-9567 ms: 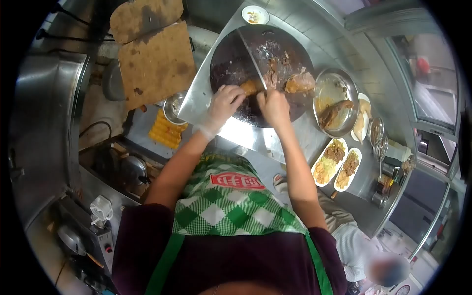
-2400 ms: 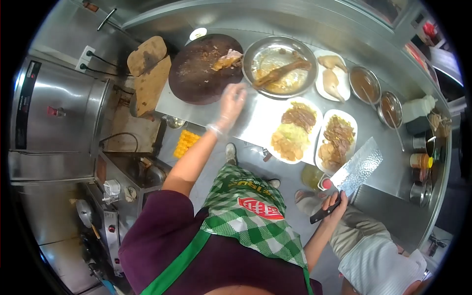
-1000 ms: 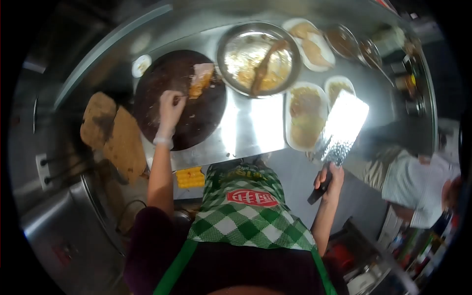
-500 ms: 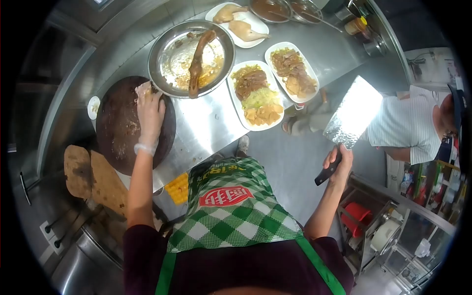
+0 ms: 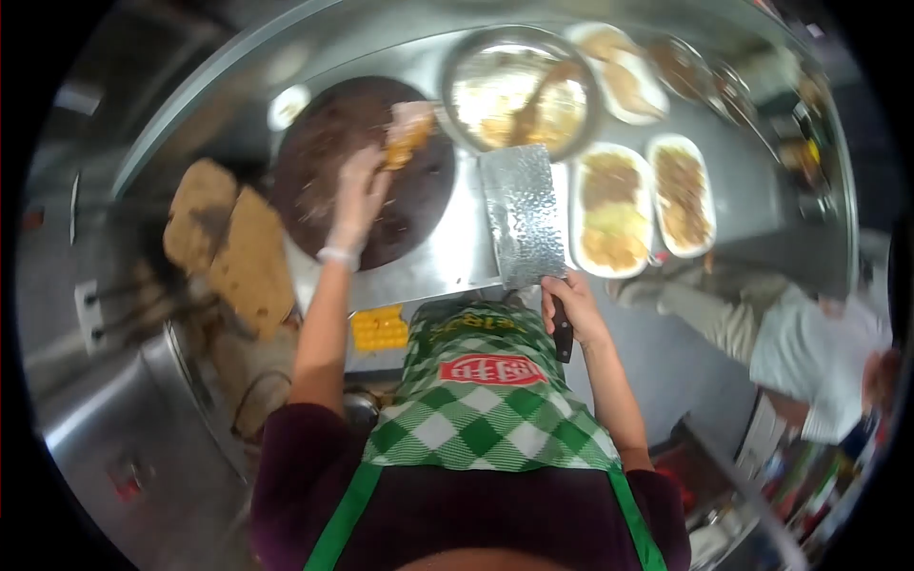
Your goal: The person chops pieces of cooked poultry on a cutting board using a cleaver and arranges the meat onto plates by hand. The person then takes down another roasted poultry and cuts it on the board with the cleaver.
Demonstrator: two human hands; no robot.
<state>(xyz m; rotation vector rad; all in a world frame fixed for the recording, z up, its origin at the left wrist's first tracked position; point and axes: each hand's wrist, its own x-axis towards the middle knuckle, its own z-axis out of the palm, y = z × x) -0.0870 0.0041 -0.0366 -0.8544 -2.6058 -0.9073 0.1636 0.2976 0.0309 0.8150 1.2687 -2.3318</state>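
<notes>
My gloved left hand is over the round dark chopping block, its fingertips at the lower left edge of a piece of cooked meat. Blur hides whether the fingers grip the meat. In my right hand is the dark handle of a broad cleaver, closed fingers around it. The blade points up and lies over the counter's front edge, between the block and an oval plate of sliced meat and greens. A steel basin holding a long brown piece of meat stands right of the block.
A second oval food plate, a plate of pale poultry pieces and sauce bowls stand to the right. Two worn boards lean at left, near a yellow tray. Another person is at the far right.
The cleaver has swung left from over the floor to the counter edge beside the plates. My left hand has drawn back slightly from the meat. The camera view has turned.
</notes>
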